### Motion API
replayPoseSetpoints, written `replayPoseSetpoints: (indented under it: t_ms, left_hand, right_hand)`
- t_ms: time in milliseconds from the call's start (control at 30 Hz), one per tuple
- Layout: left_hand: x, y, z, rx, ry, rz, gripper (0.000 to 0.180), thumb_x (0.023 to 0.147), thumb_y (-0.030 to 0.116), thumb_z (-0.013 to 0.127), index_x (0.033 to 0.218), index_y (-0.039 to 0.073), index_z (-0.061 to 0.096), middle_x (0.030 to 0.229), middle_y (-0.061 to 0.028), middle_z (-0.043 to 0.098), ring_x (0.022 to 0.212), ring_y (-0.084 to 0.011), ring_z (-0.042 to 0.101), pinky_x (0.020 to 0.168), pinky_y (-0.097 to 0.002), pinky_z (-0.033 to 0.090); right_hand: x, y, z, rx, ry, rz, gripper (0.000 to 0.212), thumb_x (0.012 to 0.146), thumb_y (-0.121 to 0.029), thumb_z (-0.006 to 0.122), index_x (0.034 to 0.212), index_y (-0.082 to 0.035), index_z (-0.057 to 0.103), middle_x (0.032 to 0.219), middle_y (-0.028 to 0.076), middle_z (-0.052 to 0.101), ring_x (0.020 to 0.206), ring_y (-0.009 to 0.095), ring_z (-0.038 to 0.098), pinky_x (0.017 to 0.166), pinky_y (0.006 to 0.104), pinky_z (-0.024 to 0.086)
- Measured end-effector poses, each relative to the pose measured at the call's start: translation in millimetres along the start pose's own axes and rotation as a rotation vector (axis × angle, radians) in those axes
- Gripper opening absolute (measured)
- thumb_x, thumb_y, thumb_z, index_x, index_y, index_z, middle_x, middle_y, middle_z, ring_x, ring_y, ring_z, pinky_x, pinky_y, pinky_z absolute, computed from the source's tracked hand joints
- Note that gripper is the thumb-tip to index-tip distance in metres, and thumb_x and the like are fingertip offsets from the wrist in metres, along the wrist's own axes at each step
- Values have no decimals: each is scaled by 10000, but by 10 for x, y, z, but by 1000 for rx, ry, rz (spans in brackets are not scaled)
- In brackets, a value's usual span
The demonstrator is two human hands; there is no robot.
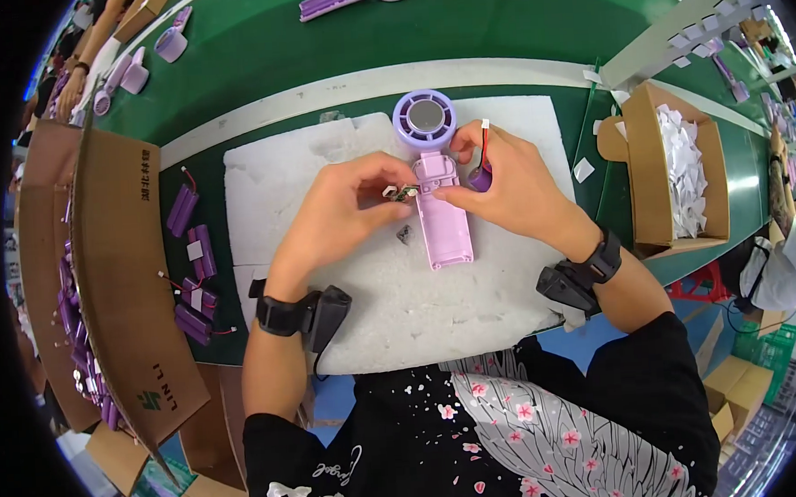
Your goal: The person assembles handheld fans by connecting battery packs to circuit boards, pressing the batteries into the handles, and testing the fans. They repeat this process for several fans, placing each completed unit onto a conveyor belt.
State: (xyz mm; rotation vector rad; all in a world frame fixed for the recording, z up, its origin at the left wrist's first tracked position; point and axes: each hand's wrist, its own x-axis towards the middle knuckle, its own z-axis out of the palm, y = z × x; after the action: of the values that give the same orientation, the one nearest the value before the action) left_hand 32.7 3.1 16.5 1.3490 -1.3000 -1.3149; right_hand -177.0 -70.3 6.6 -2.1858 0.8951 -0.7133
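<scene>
Lilac plastic forms the slim body of a handheld fan (434, 170), lying on a white foam pad (310, 280) spread over a green counter (605, 193). The fan's long axis runs away from the person, slightly aslant: its round head reaches the pad's far edge, while the squared handle end points back toward the person, angled a little to the pad's right. The head is a bluer purple, ringed with slots around a grey disc; the paler, pinkish handle lies uncovered as a long, shallow tray, its hollow facing up.

Above the pad's middle, the left hand (346, 202) has its fingers pinched on a small green circuit board with a white connector (401, 192), at the handle's left side. Across the handle, the right hand (516, 184) has its fingers curled around a purple cylindrical battery (481, 179) with red and black wires rising to a white plug, its thumb against the handle.

Left of the pad, purple battery packs (202, 250) with red leads lie beside a tall brown cardboard carton (130, 289). Right of the pad stands a smaller brown cardboard box (648, 168) holding white paper slips (684, 175).
</scene>
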Motion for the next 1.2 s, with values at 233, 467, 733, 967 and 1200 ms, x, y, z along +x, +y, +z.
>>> replayPoseSetpoints:
  t_ms: [233,467,733,967,1200]
  left_hand:
    - [-51,33,-107,250,-77,123,217,768,-90,641,958,8,681,900,-55,667,760,-139,619,677,-265,492]
    - [-38,23,-117,393,-105,221,230,753,-91,628,949,19,674,942,-60,644,729,-153,602,673,-268,495]
    - [-24,-33,82,-27,-22,79,201,773,-49,693,942,12,601,803,-4,593,691,-83,558,637,-228,478]
    - [8,15,83,-129,-103,-58,272,764,-81,727,966,22,578,937,-1,608,815,-64,588,739,-215,505]
    - [21,-63,87,-185,-85,-23,234,760,-45,744,918,30,588,811,18,600,708,-42,552,636,-198,460]
  right_hand:
    - [-55,-22,-25,-44,15,-7,450,690,-262,848,985,-42,589,810,73,600,665,187,567,602,297,463]
    - [-105,-104,-23,-208,63,-10,402,699,-244,842,953,-43,605,734,56,559,607,176,539,563,294,453]
    - [-154,-155,-64,-148,73,-100,302,695,-166,823,929,-70,657,734,46,565,585,163,539,518,268,432]
    - [-100,-146,64,-156,112,-382,214,676,-32,769,877,-80,713,759,20,621,560,149,578,475,259,444]
    - [-105,-138,62,-140,76,-347,174,686,-3,753,841,-66,706,770,32,644,593,156,603,506,258,474]
